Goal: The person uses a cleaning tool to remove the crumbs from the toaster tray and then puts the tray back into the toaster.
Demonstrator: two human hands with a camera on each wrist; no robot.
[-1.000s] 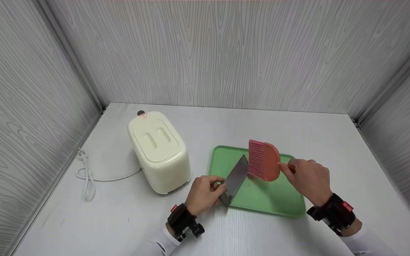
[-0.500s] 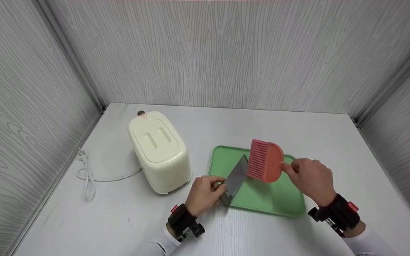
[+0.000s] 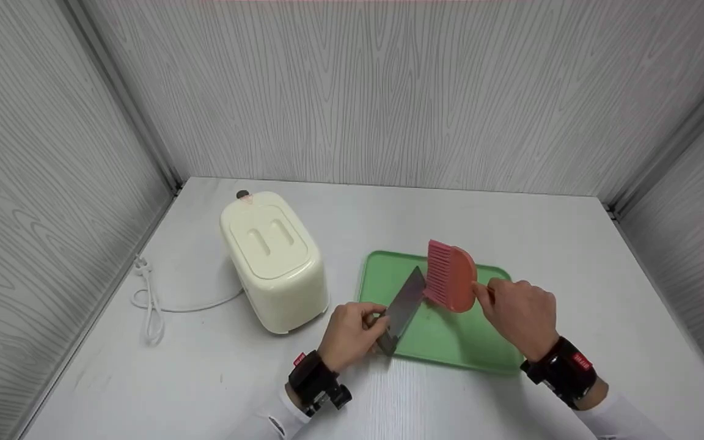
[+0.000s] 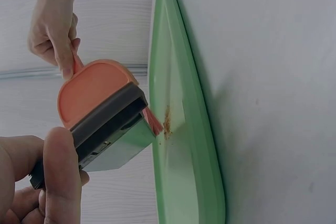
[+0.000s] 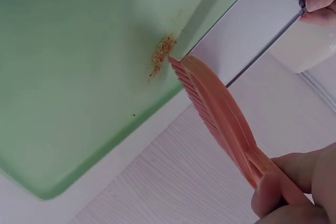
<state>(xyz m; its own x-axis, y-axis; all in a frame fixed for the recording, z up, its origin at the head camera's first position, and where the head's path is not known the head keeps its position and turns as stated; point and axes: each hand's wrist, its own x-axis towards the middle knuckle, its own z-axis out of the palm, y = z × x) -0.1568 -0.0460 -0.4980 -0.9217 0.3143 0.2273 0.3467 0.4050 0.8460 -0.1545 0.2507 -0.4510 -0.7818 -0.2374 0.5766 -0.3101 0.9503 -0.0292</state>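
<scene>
My left hand (image 3: 352, 333) pinches the dark grey edge strip of a flat metal crumb tray (image 3: 406, 304), tilted over the left part of a green tray (image 3: 468, 342). My right hand (image 3: 520, 315) grips the thin handle of an orange brush (image 3: 463, 280) with pink bristles. In the right wrist view, the bristle tips meet the far corner of the crumb tray (image 5: 236, 45). A small heap of brown crumbs (image 5: 164, 53) lies on the green tray right below that corner; it shows too in the left wrist view as a brown streak of crumbs (image 4: 167, 121).
A cream toaster (image 3: 285, 269) with a lidded top stands left of the green tray. Its white cord (image 3: 196, 310) runs left to a bundled plug end. Pale wood-grain walls (image 3: 364, 91) enclose the white table at the back and sides.
The right hand with the brush shifted slightly right, then came back left toward the crumb tray, its wrist turning. The left hand and crumb tray have stayed in place.
</scene>
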